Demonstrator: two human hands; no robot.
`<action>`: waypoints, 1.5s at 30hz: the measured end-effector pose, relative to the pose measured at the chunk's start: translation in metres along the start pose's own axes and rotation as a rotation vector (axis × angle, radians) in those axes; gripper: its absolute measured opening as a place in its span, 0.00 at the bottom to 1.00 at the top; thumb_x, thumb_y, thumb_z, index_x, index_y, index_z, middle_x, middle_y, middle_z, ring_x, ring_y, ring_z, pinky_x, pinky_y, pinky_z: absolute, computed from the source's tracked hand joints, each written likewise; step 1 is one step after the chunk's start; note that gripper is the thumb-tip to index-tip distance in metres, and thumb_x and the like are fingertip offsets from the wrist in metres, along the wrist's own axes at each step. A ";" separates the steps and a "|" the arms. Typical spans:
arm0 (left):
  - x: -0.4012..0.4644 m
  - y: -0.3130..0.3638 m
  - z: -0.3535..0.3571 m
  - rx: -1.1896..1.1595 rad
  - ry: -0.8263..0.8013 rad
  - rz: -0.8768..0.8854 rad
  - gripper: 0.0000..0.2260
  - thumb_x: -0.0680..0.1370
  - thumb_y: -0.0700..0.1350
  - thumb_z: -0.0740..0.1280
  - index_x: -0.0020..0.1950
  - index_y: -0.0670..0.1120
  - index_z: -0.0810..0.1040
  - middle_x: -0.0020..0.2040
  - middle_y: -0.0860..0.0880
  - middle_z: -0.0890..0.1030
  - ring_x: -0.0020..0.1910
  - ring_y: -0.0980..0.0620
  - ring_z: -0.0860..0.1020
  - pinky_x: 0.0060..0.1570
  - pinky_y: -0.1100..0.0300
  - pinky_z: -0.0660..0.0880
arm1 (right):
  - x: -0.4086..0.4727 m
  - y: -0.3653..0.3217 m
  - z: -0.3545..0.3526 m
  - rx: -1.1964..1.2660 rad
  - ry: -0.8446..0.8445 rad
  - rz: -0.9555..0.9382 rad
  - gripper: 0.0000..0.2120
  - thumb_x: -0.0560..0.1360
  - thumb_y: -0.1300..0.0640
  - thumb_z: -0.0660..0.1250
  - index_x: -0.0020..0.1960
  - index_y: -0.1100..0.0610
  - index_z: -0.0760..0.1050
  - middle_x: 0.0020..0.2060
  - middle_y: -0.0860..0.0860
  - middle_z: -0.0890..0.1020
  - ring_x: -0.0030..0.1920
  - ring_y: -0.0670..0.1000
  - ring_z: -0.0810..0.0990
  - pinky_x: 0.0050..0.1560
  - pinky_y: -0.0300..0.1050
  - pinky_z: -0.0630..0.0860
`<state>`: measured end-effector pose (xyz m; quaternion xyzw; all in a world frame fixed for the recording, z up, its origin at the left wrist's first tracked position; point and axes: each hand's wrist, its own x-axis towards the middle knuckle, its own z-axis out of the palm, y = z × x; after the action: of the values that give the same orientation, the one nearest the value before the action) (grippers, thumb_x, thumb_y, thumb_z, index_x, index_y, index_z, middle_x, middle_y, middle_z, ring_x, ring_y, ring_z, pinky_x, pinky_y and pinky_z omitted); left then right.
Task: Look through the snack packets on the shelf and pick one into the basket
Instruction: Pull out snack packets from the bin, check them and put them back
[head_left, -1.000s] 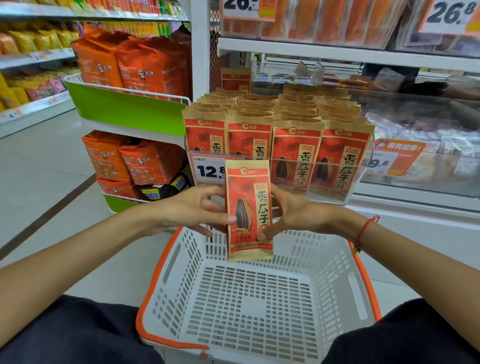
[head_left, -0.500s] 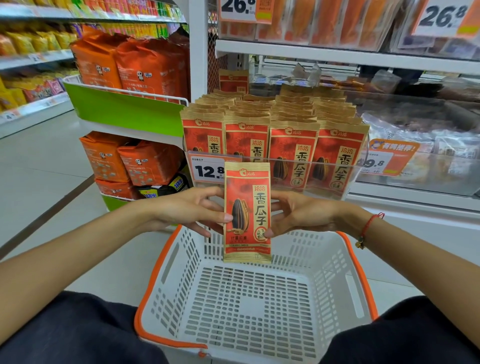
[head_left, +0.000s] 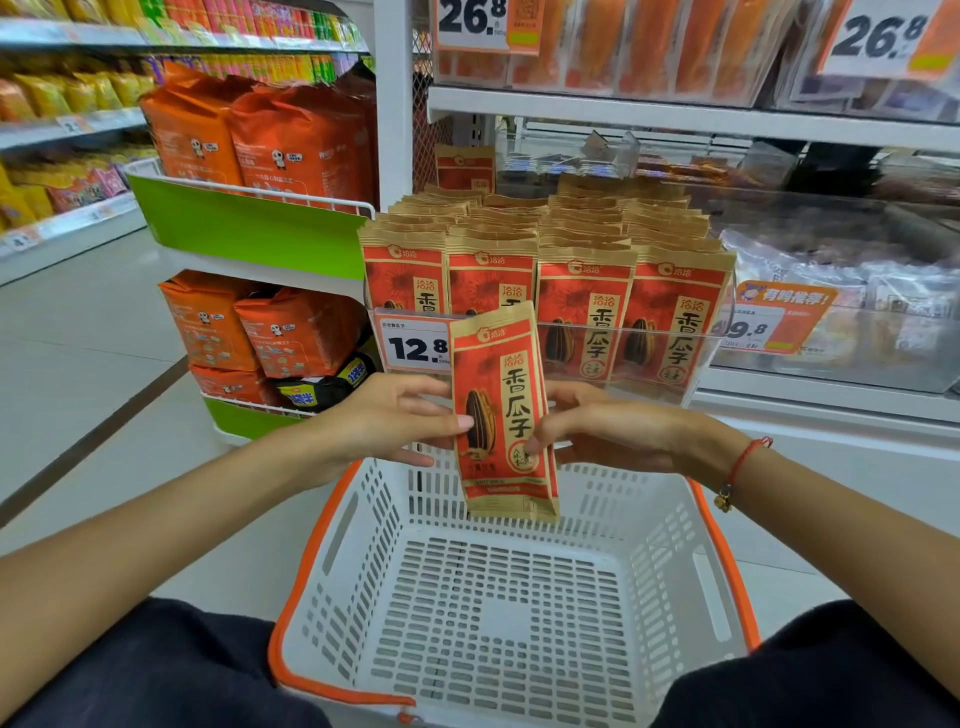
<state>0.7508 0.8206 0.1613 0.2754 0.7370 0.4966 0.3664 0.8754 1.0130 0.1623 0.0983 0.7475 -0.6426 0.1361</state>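
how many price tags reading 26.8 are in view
2. One 26.8 tag hangs on the top shelf just right of the white upright; the other 26.8 tag is at the far right of that shelf. More may lie outside the frame.

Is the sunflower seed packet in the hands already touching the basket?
Cannot tell. In the head view the packet, held by the left hand and right hand, overlaps the basket's far wall, but no contact or gap shows plainly.
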 end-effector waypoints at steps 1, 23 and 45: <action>0.001 -0.001 0.001 0.011 0.013 -0.002 0.13 0.73 0.44 0.74 0.55 0.53 0.77 0.47 0.51 0.86 0.44 0.56 0.85 0.37 0.64 0.80 | 0.001 0.001 0.001 -0.006 -0.007 0.009 0.22 0.68 0.65 0.68 0.62 0.55 0.74 0.60 0.56 0.81 0.61 0.55 0.79 0.65 0.50 0.72; -0.005 0.002 0.005 0.217 -0.182 -0.088 0.20 0.75 0.56 0.68 0.66 0.55 0.77 0.58 0.54 0.82 0.51 0.58 0.82 0.44 0.63 0.81 | 0.018 0.003 0.055 -0.403 0.309 0.075 0.25 0.65 0.52 0.80 0.43 0.49 0.63 0.50 0.48 0.73 0.50 0.46 0.74 0.38 0.35 0.71; 0.001 -0.008 -0.017 0.095 -0.077 -0.186 0.10 0.78 0.48 0.68 0.60 0.55 0.78 0.55 0.53 0.83 0.49 0.57 0.83 0.42 0.62 0.81 | 0.027 0.005 0.032 -0.565 0.689 -0.305 0.09 0.76 0.54 0.71 0.40 0.55 0.74 0.25 0.46 0.81 0.22 0.44 0.78 0.25 0.39 0.74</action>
<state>0.7364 0.8095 0.1573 0.2417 0.7675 0.4141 0.4256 0.8538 0.9810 0.1445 0.1544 0.9006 -0.3567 -0.1945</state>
